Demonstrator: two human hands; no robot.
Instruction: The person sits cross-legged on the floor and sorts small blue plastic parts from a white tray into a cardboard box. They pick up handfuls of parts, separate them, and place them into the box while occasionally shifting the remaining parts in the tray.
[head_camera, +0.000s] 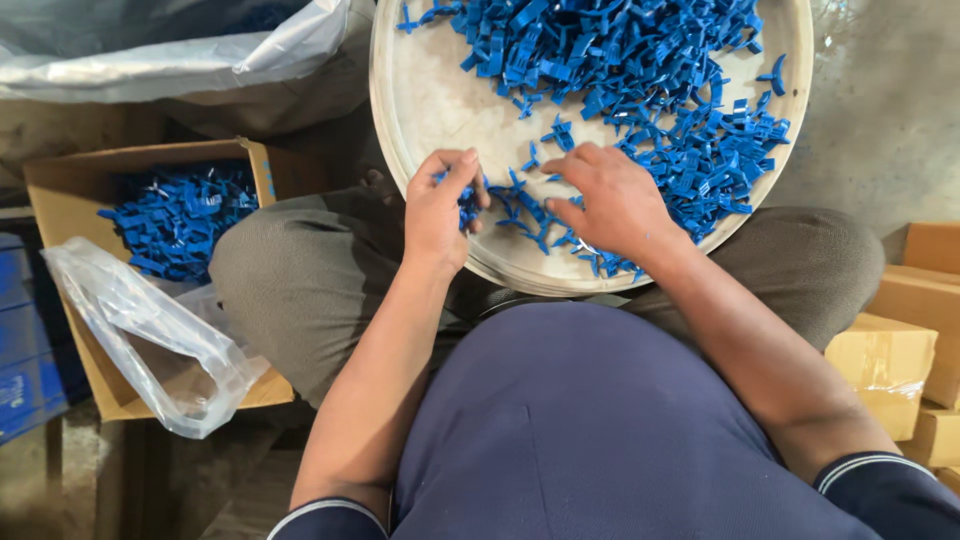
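We see a large round tray (420, 100), pale and shallow, filling the upper middle of the frame and resting against the seated person's knees. A heap of small blue plastic pieces (640, 60) covers its upper and right parts, thinning to scattered ones near the lower rim, while the left part of the tray lies bare.

At the left of the frame we see an open cardboard box (60, 190) holding more of the same blue pieces (180, 215) in a loose pile. A crumpled clear plastic bag (150, 340) lies over the box's lower edge, and a larger grey plastic sheet (180, 50) spreads across the upper left corner. At the right edge we see several closed cardboard cartons (885, 365) stacked beside the person's leg.

Both hands work at the tray's lower rim, just beside each other in the middle of the frame. The right hand (615, 205) lies palm down and loosely spread over the scattered pieces, its fingertips touching them; we cannot tell whether it has hold of any. The left hand (438, 215) is curled nearly closed, thumb pressed toward the fingers, with a small bunch of gathered blue pieces (467, 207) gripped between them and showing at the fingertips.
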